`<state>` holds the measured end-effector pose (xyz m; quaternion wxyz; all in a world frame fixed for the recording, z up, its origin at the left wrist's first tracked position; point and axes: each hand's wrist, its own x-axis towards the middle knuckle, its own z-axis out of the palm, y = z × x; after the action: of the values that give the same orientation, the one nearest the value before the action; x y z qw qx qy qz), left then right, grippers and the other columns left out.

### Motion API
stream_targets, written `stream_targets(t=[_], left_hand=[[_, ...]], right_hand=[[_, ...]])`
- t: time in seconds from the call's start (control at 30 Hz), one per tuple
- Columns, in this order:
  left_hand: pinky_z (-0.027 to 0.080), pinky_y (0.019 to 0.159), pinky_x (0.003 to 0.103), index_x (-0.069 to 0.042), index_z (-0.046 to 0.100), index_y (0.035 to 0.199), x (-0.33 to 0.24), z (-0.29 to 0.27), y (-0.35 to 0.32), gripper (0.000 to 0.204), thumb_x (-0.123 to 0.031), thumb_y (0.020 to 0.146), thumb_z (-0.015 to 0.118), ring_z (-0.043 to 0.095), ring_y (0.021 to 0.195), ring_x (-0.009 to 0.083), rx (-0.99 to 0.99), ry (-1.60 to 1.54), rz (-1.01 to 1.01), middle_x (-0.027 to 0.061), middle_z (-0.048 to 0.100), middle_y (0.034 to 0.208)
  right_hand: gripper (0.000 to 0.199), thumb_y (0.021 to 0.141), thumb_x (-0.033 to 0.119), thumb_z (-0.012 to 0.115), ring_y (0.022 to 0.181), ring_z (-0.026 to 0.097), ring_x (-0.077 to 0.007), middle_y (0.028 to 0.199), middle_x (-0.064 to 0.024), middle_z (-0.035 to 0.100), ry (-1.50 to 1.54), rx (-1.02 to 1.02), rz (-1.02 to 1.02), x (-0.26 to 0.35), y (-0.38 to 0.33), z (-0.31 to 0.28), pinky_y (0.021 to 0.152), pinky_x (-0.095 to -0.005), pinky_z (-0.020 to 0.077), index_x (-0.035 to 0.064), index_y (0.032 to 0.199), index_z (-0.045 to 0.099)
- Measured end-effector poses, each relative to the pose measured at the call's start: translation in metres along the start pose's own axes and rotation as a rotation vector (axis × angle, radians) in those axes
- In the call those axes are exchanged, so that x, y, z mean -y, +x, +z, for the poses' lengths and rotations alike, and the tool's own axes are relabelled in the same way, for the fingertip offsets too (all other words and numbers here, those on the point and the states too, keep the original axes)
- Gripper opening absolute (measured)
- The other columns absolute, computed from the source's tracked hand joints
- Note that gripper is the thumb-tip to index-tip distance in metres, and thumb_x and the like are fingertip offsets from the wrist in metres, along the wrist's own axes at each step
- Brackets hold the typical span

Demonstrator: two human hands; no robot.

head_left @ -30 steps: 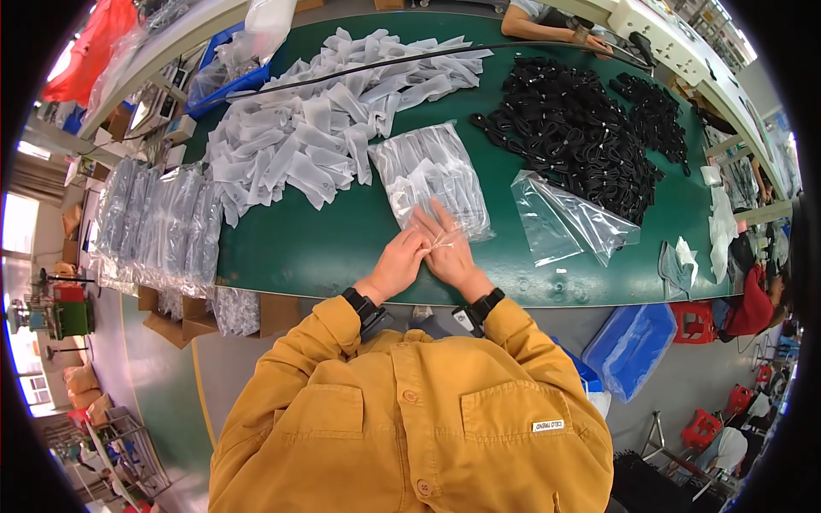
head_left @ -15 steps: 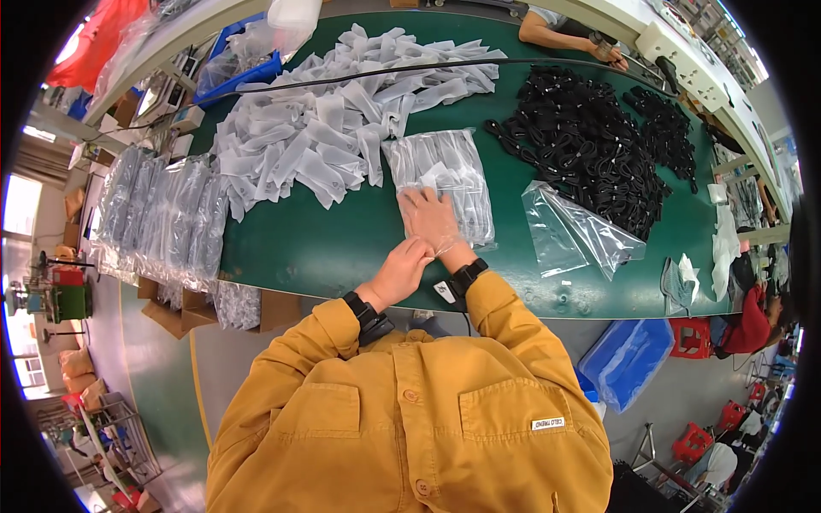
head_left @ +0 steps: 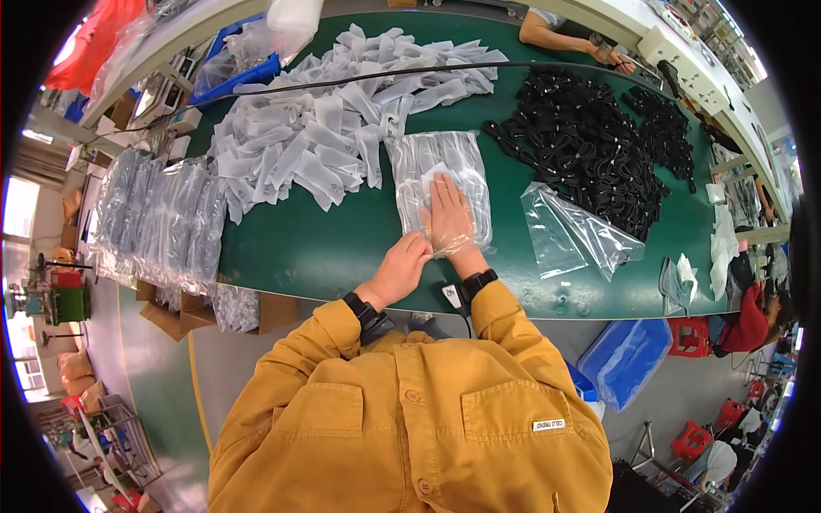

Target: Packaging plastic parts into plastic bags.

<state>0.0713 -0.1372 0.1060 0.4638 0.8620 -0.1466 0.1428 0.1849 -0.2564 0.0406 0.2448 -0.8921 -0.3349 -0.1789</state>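
Note:
A clear plastic bag [head_left: 436, 158] filled with pale grey pieces lies on the green table [head_left: 333, 239] in front of me. My right hand [head_left: 449, 218] lies flat with its fingers stretched out at the bag's near end; a film of plastic shows over it, so it seems to be inside the mouth. My left hand [head_left: 402, 267] pinches the bag's near edge, just left of the right wrist. Both wrists wear dark bands.
A heap of loose pale grey pieces [head_left: 325, 128] spreads to the left, crossed by a black cable [head_left: 342, 81]. Black parts [head_left: 590, 145] pile up at the right, beside an empty clear bag [head_left: 573, 227]. Filled bags [head_left: 162, 214] line the left end. A co-worker's arm [head_left: 564, 32] rests at the far edge.
My right hand has slid forward from the bag's near edge to lie flat on the pieces. My left hand stayed at the near edge.

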Motion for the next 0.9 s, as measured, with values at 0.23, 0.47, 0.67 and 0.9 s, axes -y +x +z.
stream_targets(t=[0.23, 0.47, 0.67, 0.9], left_hand=[[0.045, 0.072, 0.039, -0.001, 0.051, 0.088, 0.003, -0.003, -0.001, 0.009, 0.003, 0.083, 0.056, 0.052, 0.080, 0.0340, 0.050, -0.013, -0.034, 0.0141, 0.050, 0.085], [0.045, 0.076, 0.042, -0.001, 0.050, 0.090, 0.007, -0.008, 0.010, 0.010, 0.002, 0.082, 0.056, 0.053, 0.085, 0.0369, -0.018, 0.076, 0.073, 0.0147, 0.050, 0.089], [0.045, 0.074, 0.041, -0.001, 0.050, 0.091, 0.007, -0.002, 0.003, 0.008, 0.002, 0.085, 0.055, 0.052, 0.082, 0.0360, 0.064, 0.006, 0.028, 0.0145, 0.051, 0.086], [0.045, 0.071, 0.040, -0.003, 0.051, 0.093, 0.017, -0.001, -0.001, 0.013, -0.003, 0.084, 0.060, 0.053, 0.081, 0.0349, 0.030, 0.136, 0.015, 0.0146, 0.051, 0.086]], right_hand=[[0.061, 0.090, 0.035, 0.052, 0.137, 0.036, -0.0340, 0.141, -0.0215, 0.046, -0.256, 0.287, 0.142, 0.017, 0.014, 0.008, 0.111, -0.0484, 0.0284, -0.0072, 0.134, 0.046], [0.058, 0.092, 0.033, 0.051, 0.139, 0.033, -0.0332, 0.144, -0.0186, 0.044, -0.081, 0.178, 0.007, 0.008, -0.009, 0.003, 0.113, -0.0511, 0.0247, -0.0033, 0.136, 0.045], [0.057, 0.093, 0.033, 0.049, 0.140, 0.031, -0.0339, 0.149, -0.0166, 0.038, -0.098, 0.241, -0.008, 0.008, -0.007, -0.005, 0.114, -0.0519, 0.0219, -0.0008, 0.139, 0.042], [0.052, 0.085, 0.018, 0.064, 0.135, 0.037, -0.0340, 0.141, -0.0212, 0.044, 0.176, 0.051, -0.022, 0.010, -0.037, -0.035, 0.107, -0.0468, 0.0355, 0.0001, 0.131, 0.049]])
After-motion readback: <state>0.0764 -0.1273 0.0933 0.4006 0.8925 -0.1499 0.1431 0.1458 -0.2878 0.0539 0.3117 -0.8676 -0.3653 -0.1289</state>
